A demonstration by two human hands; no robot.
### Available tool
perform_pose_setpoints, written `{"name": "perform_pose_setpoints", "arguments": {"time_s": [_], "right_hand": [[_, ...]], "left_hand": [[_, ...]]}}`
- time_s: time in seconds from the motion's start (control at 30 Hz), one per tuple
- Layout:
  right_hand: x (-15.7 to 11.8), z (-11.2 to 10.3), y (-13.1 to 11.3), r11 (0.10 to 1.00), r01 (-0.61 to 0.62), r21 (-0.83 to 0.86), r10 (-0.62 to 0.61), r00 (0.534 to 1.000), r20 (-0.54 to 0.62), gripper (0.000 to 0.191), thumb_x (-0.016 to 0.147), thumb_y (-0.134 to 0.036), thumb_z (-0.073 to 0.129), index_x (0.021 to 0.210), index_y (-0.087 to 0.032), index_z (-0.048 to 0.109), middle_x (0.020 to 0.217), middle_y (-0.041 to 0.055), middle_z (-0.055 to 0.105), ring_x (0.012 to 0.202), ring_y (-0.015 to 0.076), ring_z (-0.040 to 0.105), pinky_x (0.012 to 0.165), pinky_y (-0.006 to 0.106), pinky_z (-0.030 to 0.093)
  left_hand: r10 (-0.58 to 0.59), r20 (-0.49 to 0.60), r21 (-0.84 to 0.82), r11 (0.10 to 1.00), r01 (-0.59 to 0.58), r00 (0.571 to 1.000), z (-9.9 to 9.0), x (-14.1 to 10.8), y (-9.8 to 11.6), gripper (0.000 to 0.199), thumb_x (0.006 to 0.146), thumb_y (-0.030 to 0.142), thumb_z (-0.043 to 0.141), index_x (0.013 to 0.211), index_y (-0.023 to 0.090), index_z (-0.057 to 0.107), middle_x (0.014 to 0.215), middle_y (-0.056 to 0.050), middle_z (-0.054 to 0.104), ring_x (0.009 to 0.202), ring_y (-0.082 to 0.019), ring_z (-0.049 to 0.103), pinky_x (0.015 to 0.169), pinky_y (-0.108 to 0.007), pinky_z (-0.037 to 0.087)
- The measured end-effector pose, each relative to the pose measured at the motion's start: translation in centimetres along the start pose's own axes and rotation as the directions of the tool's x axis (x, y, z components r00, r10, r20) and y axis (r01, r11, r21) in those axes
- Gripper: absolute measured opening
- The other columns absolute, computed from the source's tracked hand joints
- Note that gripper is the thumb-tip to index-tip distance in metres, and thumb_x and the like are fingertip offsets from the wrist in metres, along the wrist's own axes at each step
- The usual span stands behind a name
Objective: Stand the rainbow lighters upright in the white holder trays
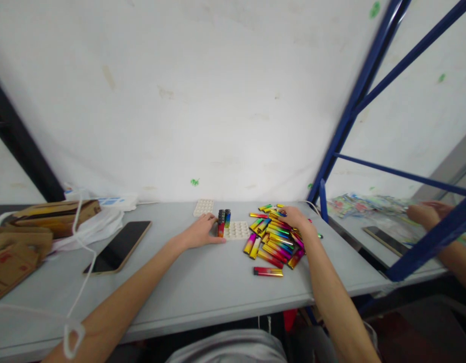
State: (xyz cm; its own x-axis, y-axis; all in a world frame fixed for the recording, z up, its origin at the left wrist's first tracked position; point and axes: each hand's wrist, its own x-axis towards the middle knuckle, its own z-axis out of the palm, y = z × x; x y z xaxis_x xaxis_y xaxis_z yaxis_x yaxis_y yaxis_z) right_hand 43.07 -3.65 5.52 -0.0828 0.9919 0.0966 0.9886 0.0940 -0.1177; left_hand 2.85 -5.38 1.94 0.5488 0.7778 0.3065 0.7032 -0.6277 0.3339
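Several shiny multicoloured lighters [278, 237] lie in a loose heap on the grey table. To their left, a white tray with rows of holes [238, 230] has several lighters [221, 224] standing upright at its left end, dark tops upward. My left hand [201, 232] is at that end, thumb along the near side and fingers behind, closed about the tray's edge. My right hand [294, 218] reaches into the far side of the heap, its fingers bent down and closed on a lighter, mostly hidden. One red and gold lighter [268, 271] lies apart in front.
A second white holed tray [203, 207] lies near the wall. On the left are a phone [119, 246], a white cable [80, 237] and cardboard boxes [21, 252]. A blue metal frame [348, 116] rises at right; beyond it are another person's hands [425, 216].
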Motion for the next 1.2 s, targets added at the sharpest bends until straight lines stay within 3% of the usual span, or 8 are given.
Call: {"name": "perform_pose_setpoints", "arguments": {"time_s": [0.2, 0.37, 0.57, 0.7, 0.8, 1.0, 1.1, 1.2], "right_hand": [[-0.2, -0.3, 0.0, 0.997, -0.03, 0.065, 0.035, 0.997, -0.075, 0.032, 0.089, -0.03, 0.078, 0.118, -0.015, 0.081, 0.118, 0.0141, 0.081, 0.107, 0.0275, 0.075, 0.088, 0.029, 0.052], [-0.4, -1.0, -0.5, 0.994, 0.045, 0.097, -0.026, 0.981, -0.194, 0.017, 0.091, -0.028, 0.075, 0.102, -0.02, 0.085, 0.105, 0.0105, 0.084, 0.096, 0.0253, 0.077, 0.088, 0.029, 0.053], [-0.4, -1.0, -1.9, 0.938, 0.185, 0.292, -0.076, 0.934, -0.348, 0.03, 0.099, -0.037, 0.06, 0.104, -0.018, 0.082, 0.099, 0.0112, 0.083, 0.089, 0.0242, 0.074, 0.086, 0.032, 0.052], [0.1, 0.1, -4.2, 0.757, 0.307, 0.577, -0.057, 0.91, -0.41, 0.04, 0.091, -0.053, 0.066, 0.105, -0.018, 0.079, 0.081, 0.005, 0.076, 0.071, 0.0206, 0.065, 0.071, 0.031, 0.049], [0.3, 1.1, -6.4, 0.556, 0.322, 0.766, -0.042, 0.932, -0.361, 0.049, 0.084, -0.067, 0.07, 0.087, -0.019, 0.073, 0.067, -0.0007, 0.063, 0.063, 0.0173, 0.056, 0.062, 0.029, 0.045], [-1.0, 2.3, -11.0, 0.178, 0.207, 0.962, -0.161, 0.971, -0.179, 0.054, 0.089, -0.078, 0.06, 0.09, -0.023, 0.061, 0.081, 0.0008, 0.066, 0.071, 0.0178, 0.064, 0.064, 0.03, 0.053], [-1.7, 2.6, -12.6, 0.111, 0.189, 0.976, -0.215, 0.963, -0.162, 0.052, 0.089, -0.076, 0.062, 0.096, -0.025, 0.058, 0.069, -0.005, 0.057, 0.054, 0.0128, 0.052, 0.054, 0.026, 0.047], [-2.1, 2.8, -13.5, 0.091, 0.128, 0.988, -0.22, 0.97, -0.106, 0.053, 0.086, -0.077, 0.065, 0.092, -0.025, 0.055, 0.059, -0.0115, 0.035, 0.044, 0.0079, 0.028, 0.044, 0.021, 0.026]], "left_hand": [[0.004, 0.012, 0.034, 0.999, -0.004, 1.0, -0.1, 0.0, 0.2, 0.072, 0.074, 0.076, 0.077, 0.116, 0.018, 0.073, 0.124, -0.017, 0.071, 0.119, -0.036, 0.066, 0.107, -0.044, 0.053], [-0.033, 0.047, 0.076, 0.997, 0.03, 0.998, -0.2, 0.0, 0.6, 0.074, 0.076, 0.073, 0.077, 0.121, 0.015, 0.073, 0.128, -0.018, 0.069, 0.123, -0.036, 0.065, 0.11, -0.041, 0.051], [-0.035, 0.047, 0.074, 0.997, 0.032, 0.998, -0.3, -0.1, 0.6, 0.075, 0.076, 0.076, 0.075, 0.121, 0.016, 0.073, 0.127, -0.017, 0.07, 0.122, -0.035, 0.065, 0.108, -0.039, 0.052], [-0.018, 0.045, 0.07, 0.997, 0.015, 0.999, -0.2, 0.0, 0.3, 0.075, 0.077, 0.077, 0.074, 0.121, 0.017, 0.072, 0.127, -0.017, 0.07, 0.121, -0.035, 0.065, 0.107, -0.04, 0.052], [-0.011, 0.03, 0.07, 0.998, 0.009, 0.999, -0.1, 0.0, 0.2, 0.074, 0.076, 0.076, 0.075, 0.12, 0.016, 0.073, 0.126, -0.017, 0.07, 0.12, -0.035, 0.066, 0.108, -0.041, 0.053], [-0.007, 0.01, 0.071, 0.997, 0.006, 1.0, 0.1, 0.0, 0.2, 0.074, 0.074, 0.076, 0.077, 0.118, 0.016, 0.073, 0.124, -0.016, 0.071, 0.118, -0.035, 0.068, 0.106, -0.042, 0.054], [-0.01, 0.012, 0.072, 0.997, 0.009, 1.0, 0.1, 0.0, 0.1, 0.075, 0.075, 0.076, 0.076, 0.119, 0.015, 0.073, 0.125, -0.017, 0.07, 0.12, -0.036, 0.066, 0.107, -0.044, 0.053], [-0.001, 0.016, 0.061, 0.998, 0.0, 1.0, 0.2, 0.0, 0.1, 0.076, 0.076, 0.077, 0.075, 0.12, 0.015, 0.072, 0.126, -0.019, 0.069, 0.12, -0.036, 0.065, 0.109, -0.045, 0.052]]}}
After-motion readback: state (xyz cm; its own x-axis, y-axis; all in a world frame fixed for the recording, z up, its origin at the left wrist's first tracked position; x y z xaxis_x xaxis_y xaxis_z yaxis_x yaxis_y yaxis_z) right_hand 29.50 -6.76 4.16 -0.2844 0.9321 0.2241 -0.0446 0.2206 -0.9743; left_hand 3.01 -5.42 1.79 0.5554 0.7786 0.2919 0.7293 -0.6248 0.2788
